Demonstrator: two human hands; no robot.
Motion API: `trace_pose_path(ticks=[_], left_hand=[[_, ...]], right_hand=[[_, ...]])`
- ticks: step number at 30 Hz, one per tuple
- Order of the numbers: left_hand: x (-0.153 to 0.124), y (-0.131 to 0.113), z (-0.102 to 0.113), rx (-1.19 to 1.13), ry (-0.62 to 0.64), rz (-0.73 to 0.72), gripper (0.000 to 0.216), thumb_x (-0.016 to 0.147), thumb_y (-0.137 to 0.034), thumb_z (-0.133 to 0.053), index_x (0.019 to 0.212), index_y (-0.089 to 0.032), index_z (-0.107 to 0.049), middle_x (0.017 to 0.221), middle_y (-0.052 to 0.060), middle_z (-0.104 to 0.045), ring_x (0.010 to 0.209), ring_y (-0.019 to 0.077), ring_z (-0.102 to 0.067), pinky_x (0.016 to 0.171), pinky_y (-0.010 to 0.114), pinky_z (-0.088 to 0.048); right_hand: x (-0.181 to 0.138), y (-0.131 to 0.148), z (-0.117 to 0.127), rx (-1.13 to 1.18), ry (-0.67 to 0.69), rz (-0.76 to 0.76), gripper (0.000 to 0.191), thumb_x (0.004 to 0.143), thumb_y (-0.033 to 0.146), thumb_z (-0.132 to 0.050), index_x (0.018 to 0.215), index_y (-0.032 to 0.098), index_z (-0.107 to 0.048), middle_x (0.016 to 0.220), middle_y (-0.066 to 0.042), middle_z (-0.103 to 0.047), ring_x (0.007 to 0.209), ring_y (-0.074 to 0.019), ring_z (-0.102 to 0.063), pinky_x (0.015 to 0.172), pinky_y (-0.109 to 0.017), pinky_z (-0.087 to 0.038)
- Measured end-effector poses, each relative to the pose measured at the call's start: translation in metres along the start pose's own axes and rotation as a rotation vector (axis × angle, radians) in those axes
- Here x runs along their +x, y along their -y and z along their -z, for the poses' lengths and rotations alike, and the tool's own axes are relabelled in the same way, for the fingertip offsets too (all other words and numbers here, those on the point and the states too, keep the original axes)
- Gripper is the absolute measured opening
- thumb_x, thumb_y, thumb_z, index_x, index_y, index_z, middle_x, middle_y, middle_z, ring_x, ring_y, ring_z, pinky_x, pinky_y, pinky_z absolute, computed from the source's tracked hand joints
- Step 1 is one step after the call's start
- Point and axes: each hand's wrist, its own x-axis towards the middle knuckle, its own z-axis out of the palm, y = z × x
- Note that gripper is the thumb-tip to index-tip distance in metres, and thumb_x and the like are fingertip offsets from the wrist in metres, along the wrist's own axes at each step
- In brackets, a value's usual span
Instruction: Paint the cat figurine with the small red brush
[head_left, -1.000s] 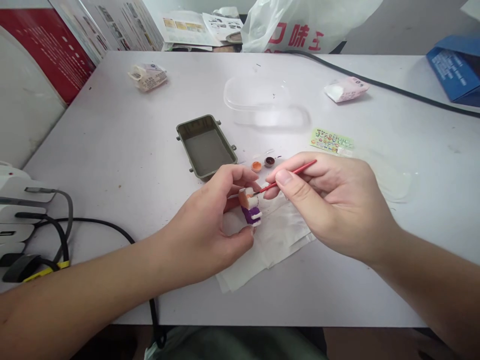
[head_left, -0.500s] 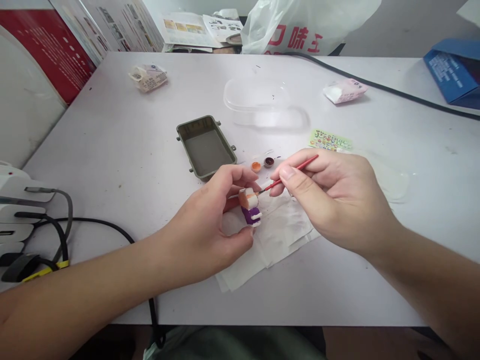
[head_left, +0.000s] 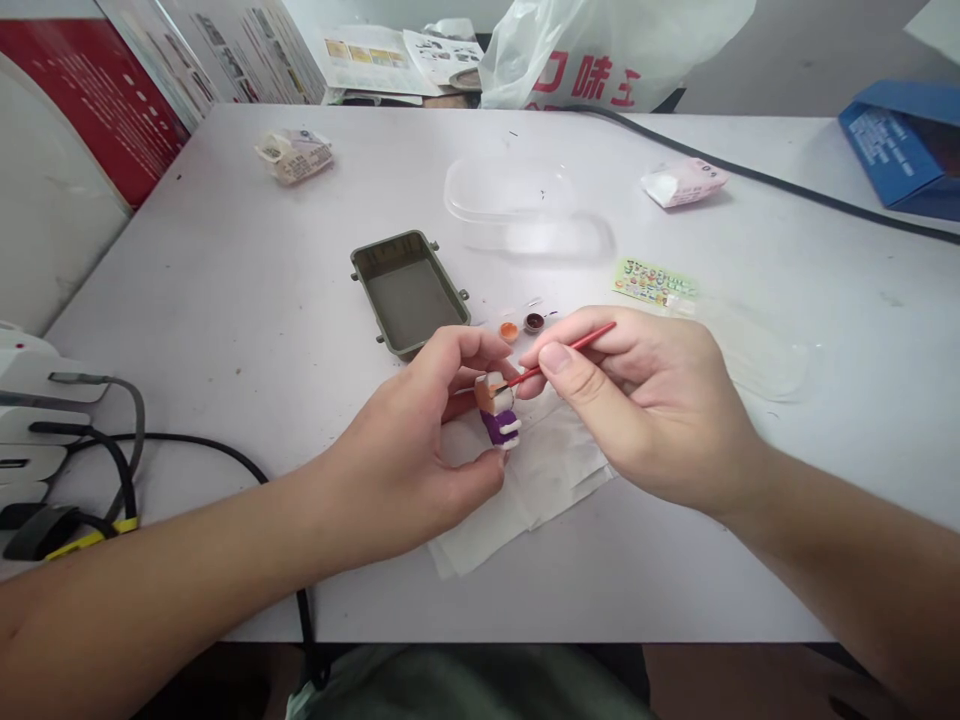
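My left hand [head_left: 409, 455] pinches a small white figurine [head_left: 496, 410] with a purple body and an orange-painted head, held above a white tissue [head_left: 555, 470]. My right hand [head_left: 645, 400] grips a thin red paintbrush [head_left: 577, 345] like a pen, and its tip touches the figurine's head. Two small paint pots, orange [head_left: 509, 331] and dark brown [head_left: 534, 322], sit on the table just behind the hands.
An olive-green tray [head_left: 409, 292] lies behind my left hand, with a clear plastic container [head_left: 517, 205] farther back. A sticker sheet [head_left: 655, 281], two small packets [head_left: 681, 183] [head_left: 295, 155], black cables [head_left: 187, 445], a blue box [head_left: 904, 145] and a white bag [head_left: 600, 50] are around.
The brush has dipped lower and moved slightly left against the figurine's head; my right hand shifted left with it. My left hand has held almost still.
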Motion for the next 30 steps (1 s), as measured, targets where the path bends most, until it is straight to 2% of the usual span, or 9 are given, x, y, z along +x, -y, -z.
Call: trace_pose_path(ticks=[11, 18, 24, 27, 30], left_hand=[[-0.0011, -0.0011, 0.0002, -0.043, 0.012, 0.003, 0.046, 0.081, -0.008, -0.069, 0.118, -0.025, -0.047, 0.128, 0.005, -0.058, 0.116, 0.0201, -0.064, 0.104, 0.038, -0.056], [-0.0008, 0.0004, 0.0007, -0.034, 0.017, -0.008, 0.047, 0.083, -0.007, -0.068, 0.12, -0.025, -0.046, 0.126, 0.003, -0.058, 0.115, 0.0174, -0.064, 0.103, 0.034, -0.057], [-0.0012, 0.001, 0.0014, -0.032, 0.018, -0.005, 0.047, 0.083, -0.006, -0.067, 0.12, -0.025, -0.046, 0.124, 0.002, -0.057, 0.114, 0.0164, -0.064, 0.105, 0.034, -0.056], [-0.0012, 0.0017, 0.0018, -0.024, 0.025, -0.005, 0.047, 0.083, -0.007, -0.067, 0.12, -0.025, -0.045, 0.124, 0.002, -0.057, 0.113, 0.0166, -0.065, 0.101, 0.033, -0.058], [-0.0007, 0.0031, 0.0015, -0.026, 0.034, -0.009, 0.048, 0.084, -0.008, -0.068, 0.122, -0.025, -0.044, 0.126, 0.003, -0.057, 0.113, 0.0164, -0.065, 0.102, 0.034, -0.057]], right_hand=[[0.0034, -0.002, 0.0051, -0.103, -0.034, 0.051, 0.012, 0.096, 0.028, -0.061, 0.089, 0.022, -0.069, 0.083, -0.003, -0.076, 0.08, -0.0174, -0.072, 0.074, -0.032, -0.058], [0.0052, -0.001, 0.0063, -0.138, -0.094, 0.106, 0.01, 0.094, 0.021, -0.063, 0.087, 0.018, -0.069, 0.081, -0.002, -0.075, 0.075, -0.0118, -0.072, 0.069, -0.024, -0.058], [0.0088, -0.0001, 0.0061, -0.031, -0.164, 0.147, 0.01, 0.093, 0.018, -0.064, 0.085, 0.015, -0.07, 0.077, -0.002, -0.075, 0.069, -0.0087, -0.072, 0.067, -0.018, -0.059], [0.0091, 0.0011, 0.0052, 0.025, -0.137, 0.13, 0.012, 0.094, 0.018, -0.064, 0.084, 0.016, -0.07, 0.076, -0.002, -0.075, 0.069, -0.0091, -0.073, 0.065, -0.018, -0.06], [0.0078, 0.0013, 0.0026, 0.048, -0.064, 0.127, 0.012, 0.094, 0.019, -0.064, 0.085, 0.016, -0.071, 0.077, -0.002, -0.075, 0.072, -0.0104, -0.073, 0.07, -0.02, -0.061]])
